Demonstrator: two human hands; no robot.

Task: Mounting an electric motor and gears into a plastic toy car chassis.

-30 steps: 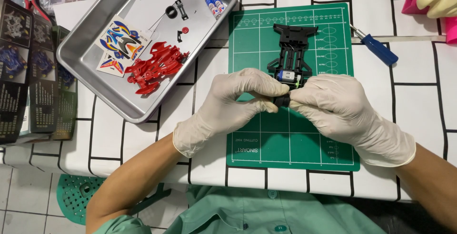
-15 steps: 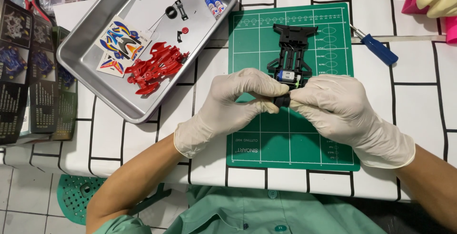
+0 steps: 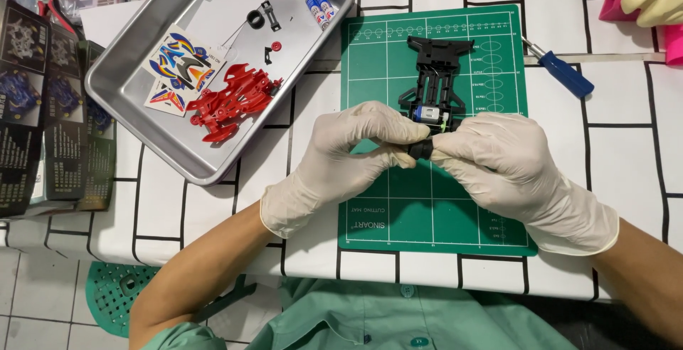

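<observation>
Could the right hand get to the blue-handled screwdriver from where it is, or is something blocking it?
Probably yes. The blue-handled screwdriver lies uncovered just off the green cutting mat, nothing between it and the right hand, but that hand is pinching a small black part.

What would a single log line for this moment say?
left hand: grips black wheel | right hand: grips same wheel | black chassis: on green mat | red body shell: in metal tray
</observation>
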